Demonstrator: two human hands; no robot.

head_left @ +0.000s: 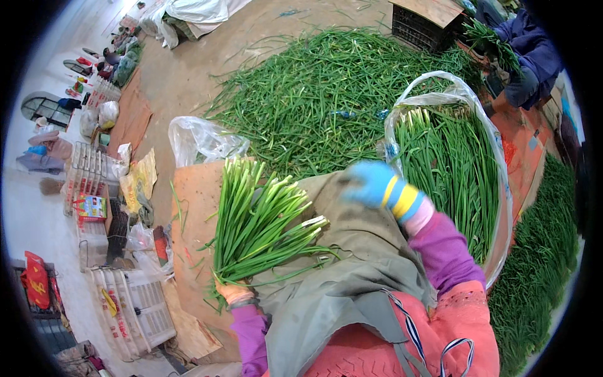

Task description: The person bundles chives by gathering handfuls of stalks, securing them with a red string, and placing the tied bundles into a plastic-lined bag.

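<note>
Where my left hand closes: fingers bent round the green lower end of a bunch of green stalks, pinching it.
Bunch: fanned out over the right side of a brown board and onto the grey-green apron across my lap; its pale cut ends point away from me.
Right hand: gloved in blue with yellow bands, above the apron's far part, apart from the bunch; it is blurred, so I cannot tell whether its fingers are spread or pressed together.
Open bag: clear plastic, to my right; its rim stands round long stalks laid side by side.
Crumpled bag: clear plastic, at the board's far edge.
Heap: loose green stalks, strewn on the floor beyond the board.
Crate: black, past the heap's far right side; a co-worker nearby holds more stalks.
</note>
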